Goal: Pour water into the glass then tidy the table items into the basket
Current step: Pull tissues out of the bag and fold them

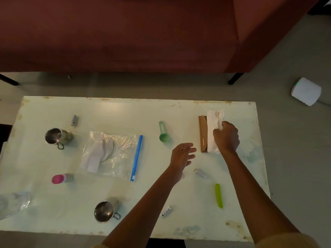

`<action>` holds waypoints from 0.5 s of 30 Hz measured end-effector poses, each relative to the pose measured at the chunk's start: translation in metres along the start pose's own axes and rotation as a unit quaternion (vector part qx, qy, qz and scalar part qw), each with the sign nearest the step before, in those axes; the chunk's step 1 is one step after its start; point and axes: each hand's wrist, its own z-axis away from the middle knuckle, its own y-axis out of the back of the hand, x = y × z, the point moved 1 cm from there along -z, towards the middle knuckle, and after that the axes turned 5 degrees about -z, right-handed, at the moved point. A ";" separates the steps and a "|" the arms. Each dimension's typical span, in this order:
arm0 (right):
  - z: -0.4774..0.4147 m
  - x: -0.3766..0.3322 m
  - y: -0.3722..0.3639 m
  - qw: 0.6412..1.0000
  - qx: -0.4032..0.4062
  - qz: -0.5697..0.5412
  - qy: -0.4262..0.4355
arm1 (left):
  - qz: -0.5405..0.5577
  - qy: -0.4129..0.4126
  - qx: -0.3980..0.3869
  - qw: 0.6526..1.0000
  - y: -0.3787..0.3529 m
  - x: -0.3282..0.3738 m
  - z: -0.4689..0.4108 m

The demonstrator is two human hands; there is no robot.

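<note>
Right hand (226, 137) pinches tissue (213, 122) near table (232, 108) far edge

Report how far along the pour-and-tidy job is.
Done: nothing visible; no basket in view. In hand: the right hand grips the white tissue; the left hand hovers open. Left: two steel mugs, zip bag, green scoop, green clip lie on the table.

The clear plastic item (13, 203) is cut off at the left edge. The right hand (226, 136) covers part of the white cloth (213, 122). Labels on the small tubes (201, 173) are unreadable.
</note>
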 end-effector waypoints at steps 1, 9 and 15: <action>0.001 0.000 -0.001 1.000 0.008 0.010 0.010 | 0.003 -0.002 -0.001 1.000 0.001 0.001 0.000; 0.000 0.001 -0.015 0.997 0.038 0.047 0.041 | 0.009 -0.010 -0.002 1.000 0.003 0.003 0.007; 0.004 0.008 -0.019 0.996 0.042 0.071 0.028 | 0.007 -0.002 0.005 1.000 0.008 -0.001 0.008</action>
